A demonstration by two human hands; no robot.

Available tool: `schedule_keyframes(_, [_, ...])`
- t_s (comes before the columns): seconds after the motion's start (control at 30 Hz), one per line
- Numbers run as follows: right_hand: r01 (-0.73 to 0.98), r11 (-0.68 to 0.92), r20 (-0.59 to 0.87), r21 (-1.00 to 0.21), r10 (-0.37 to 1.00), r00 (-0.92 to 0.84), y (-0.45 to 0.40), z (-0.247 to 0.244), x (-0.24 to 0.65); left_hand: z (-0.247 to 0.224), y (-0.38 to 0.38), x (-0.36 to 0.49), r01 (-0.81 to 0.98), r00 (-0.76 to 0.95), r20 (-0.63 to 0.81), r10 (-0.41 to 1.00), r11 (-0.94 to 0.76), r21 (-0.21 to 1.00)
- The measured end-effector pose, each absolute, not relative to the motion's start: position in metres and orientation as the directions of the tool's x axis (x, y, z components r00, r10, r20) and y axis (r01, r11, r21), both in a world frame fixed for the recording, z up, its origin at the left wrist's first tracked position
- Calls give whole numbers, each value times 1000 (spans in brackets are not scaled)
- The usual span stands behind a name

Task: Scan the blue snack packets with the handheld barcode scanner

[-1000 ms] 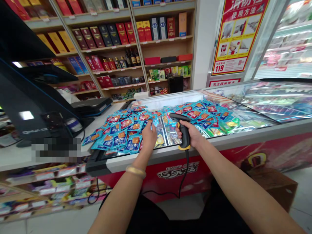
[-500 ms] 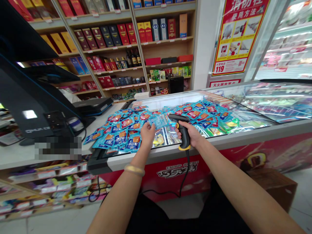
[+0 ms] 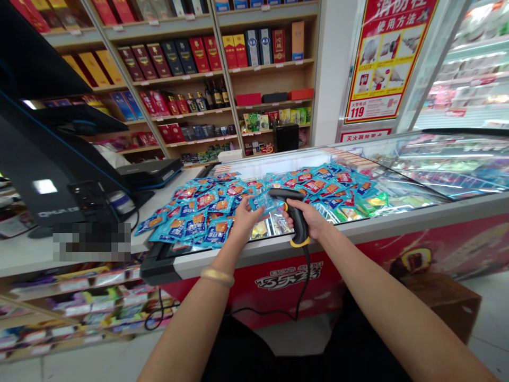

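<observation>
Shelves [image 3: 270,79] of boxes and bottles were shown by the head view behind a freezer [image 3: 382,219], whose flat glass top was used like a table for a left heap [image 3: 199,204] and a right heap [image 3: 318,183] of blue packets, perhaps set apart to avoid mixing. One packet [image 3: 263,201] was held between the heaps by the left hand [image 3: 242,223], its edge pinched by thumb and fingertips, probably so its face was left uncovered. A scanner [image 3: 298,223] was gripped by the right hand [image 3: 310,218], fingers curled round the handle, its head seemingly aimed at the packet; trigger pressure could not be told.
</observation>
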State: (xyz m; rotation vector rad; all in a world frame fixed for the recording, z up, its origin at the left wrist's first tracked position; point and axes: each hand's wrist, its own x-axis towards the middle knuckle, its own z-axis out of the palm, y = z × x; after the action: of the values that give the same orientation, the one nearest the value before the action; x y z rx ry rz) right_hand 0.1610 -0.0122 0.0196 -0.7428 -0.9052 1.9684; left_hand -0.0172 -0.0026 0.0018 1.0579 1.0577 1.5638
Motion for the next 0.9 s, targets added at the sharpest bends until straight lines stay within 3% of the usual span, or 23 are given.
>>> schedule_keyframes(0.1, [-426,-400,-168,-812,858,-485,-12,19,161,-1,0,-17,-216,-192,125,973,-166,962])
schedule_keyframes(0.27, [-431,-391,-155,-813,860,-487,-13,18,162,2,-2,-18,-167,-300,217,929,-275,947])
schedule_keyframes(0.5, [-416,-379,-148,-826,860,-489,-12,17,162,3,-3,-18,-34,-323,324,889,-353,935])
schedule_keyframes(0.9, [-418,-383,-145,-824,855,-497,-14,19,161,6,-6,-17,77,-338,367,867,-364,928])
